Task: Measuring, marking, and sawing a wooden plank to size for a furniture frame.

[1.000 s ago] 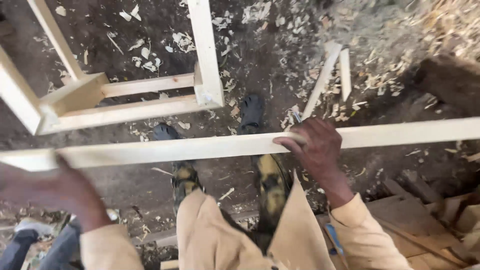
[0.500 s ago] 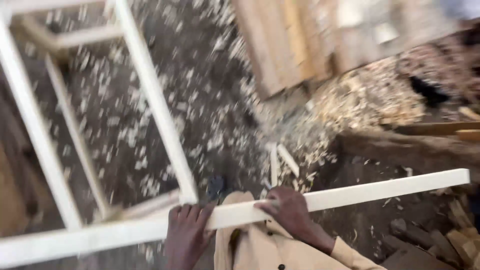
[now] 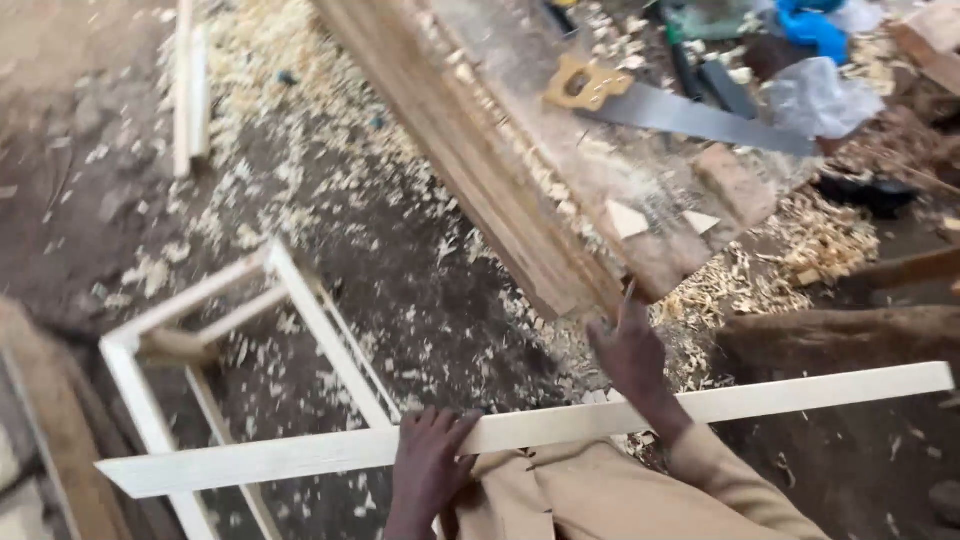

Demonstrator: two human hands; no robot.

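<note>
My left hand [image 3: 428, 462] grips a long pale wooden rail [image 3: 800, 390] from underneath, near its middle. The rail runs across the lower view, level and slightly higher on the right. It belongs to a pale wooden frame [image 3: 290, 290] whose other bars stand on the dirt floor at lower left. My right hand [image 3: 630, 352] is off the rail, raised just above it by the near corner of a rough workbench [image 3: 520, 190]. Its fingers are closed, and a thin dark stick [image 3: 627, 292] pokes up from them. Tan sleeves cover both my arms.
On the workbench lie a hand saw [image 3: 690, 115] with a yellow handle, two small pale wedges [image 3: 625, 218], a crumpled plastic bag [image 3: 815, 95] and a blue thing [image 3: 815, 25]. Wood shavings [image 3: 800, 240] cover the ground. Loose pale slats [image 3: 188, 85] lie at upper left.
My right hand has let go of the rail and risen toward the bench corner. My left hand has stayed on the rail. The view has swung to take in the workbench.
</note>
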